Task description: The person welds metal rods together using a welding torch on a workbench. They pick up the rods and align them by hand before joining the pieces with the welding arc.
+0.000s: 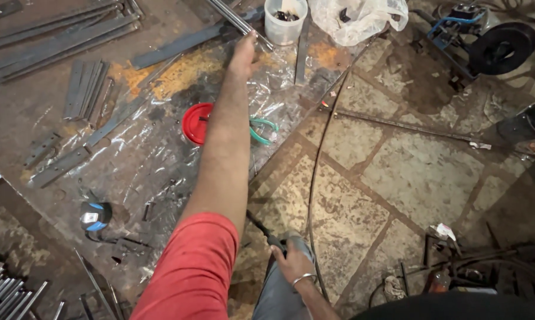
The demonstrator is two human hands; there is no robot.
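1. While our left hand (244,54) stretches far out over the plastic sheet (161,160), its fingers close around the end of a shiny metal rod (235,21) that lies slanting at the far edge of the steel plate (36,118), just beside the white tub (285,22).
2. We judge the grip should wrap the rod fully, since it looks smooth and could slip through a loose pinch.
3. We should lift the near end a little before drawing it in, so that it does not knock the tub or drag the sheet.
4. Our right hand (291,261) is low by the knee, pressed together around a dark handle (267,236) with a cable (318,166) running beside it; we would keep it steady there.
5. We should mind the red lid (195,123) and the green-handled pliers (261,130) under the forearm, which sit close along the way back.
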